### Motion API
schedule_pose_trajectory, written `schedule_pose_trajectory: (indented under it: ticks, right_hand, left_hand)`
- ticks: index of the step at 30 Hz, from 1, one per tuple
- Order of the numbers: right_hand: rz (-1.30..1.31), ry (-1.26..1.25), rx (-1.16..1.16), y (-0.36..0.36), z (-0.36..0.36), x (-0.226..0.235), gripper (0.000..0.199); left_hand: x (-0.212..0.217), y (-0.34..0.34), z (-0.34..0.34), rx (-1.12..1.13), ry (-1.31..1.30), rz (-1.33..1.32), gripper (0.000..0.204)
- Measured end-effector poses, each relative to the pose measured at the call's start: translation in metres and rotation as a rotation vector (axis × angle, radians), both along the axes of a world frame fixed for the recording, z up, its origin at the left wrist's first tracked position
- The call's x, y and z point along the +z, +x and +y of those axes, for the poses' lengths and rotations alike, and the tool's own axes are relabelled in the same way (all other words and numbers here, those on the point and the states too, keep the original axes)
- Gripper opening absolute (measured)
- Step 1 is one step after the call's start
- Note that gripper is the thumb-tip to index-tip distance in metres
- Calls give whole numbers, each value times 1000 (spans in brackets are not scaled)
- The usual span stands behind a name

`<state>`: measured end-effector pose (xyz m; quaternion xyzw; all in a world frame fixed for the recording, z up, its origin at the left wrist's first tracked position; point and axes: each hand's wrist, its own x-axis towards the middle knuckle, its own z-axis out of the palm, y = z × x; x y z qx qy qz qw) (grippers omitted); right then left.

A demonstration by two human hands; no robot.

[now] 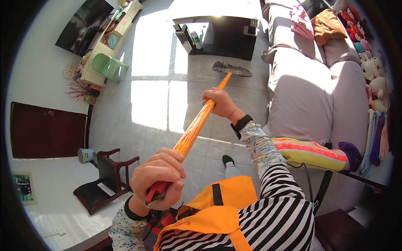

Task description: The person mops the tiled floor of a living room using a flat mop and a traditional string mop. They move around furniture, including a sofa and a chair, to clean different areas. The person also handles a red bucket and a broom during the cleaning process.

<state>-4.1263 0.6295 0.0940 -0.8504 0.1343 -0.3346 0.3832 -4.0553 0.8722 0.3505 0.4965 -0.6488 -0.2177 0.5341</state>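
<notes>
A mop with an orange wood-grain handle (195, 127) slants away from me across the middle of the view. Its flat grey mop head (231, 69) rests on the tiled floor just in front of a black coffee table (232, 38). Low in the view, my left hand (157, 176) is wrapped round the handle's top end, where a red cap and a loop show. Farther along the shaft, my right hand (222, 103) is closed round it, a black band on that wrist.
A grey sofa (301, 96) with soft toys along its back runs down the right. On the left are a green plastic chair (105, 65), a low TV cabinet (94, 73), a dark armchair (109, 175) and a small bin (86, 155). Sunlight patches the grey floor tiles (113, 121).
</notes>
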Motion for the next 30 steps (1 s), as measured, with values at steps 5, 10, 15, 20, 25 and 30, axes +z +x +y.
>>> schedule_pose_trajectory:
  ticks: [5,10,15,20,25,30]
  right_hand:
    - [93,-157,-354,-49,-61,-91,21]
    - [235,41,-523,-109,-45,-147,21]
    - [133,121,-702,-125,29,-151,15]
    - [95,123,-760,-128,99,-137,12]
    - [70,125,-791,-125,196,-124,11]
    - [45,150,-780,-133,317,-114,11]
  left_hand:
    - [-103,-17,-62,-21,127,-31,20]
    - [-151,-45,-81,-24,345,128,19]
    - [-122,-60,-52,-143,320,26,17]
    - [-87,-61,-3,-182,381,0,16]
    - [-58,-67,78,-183,426,20,13]
    - [-37,-79,184,-172,436,51,11]
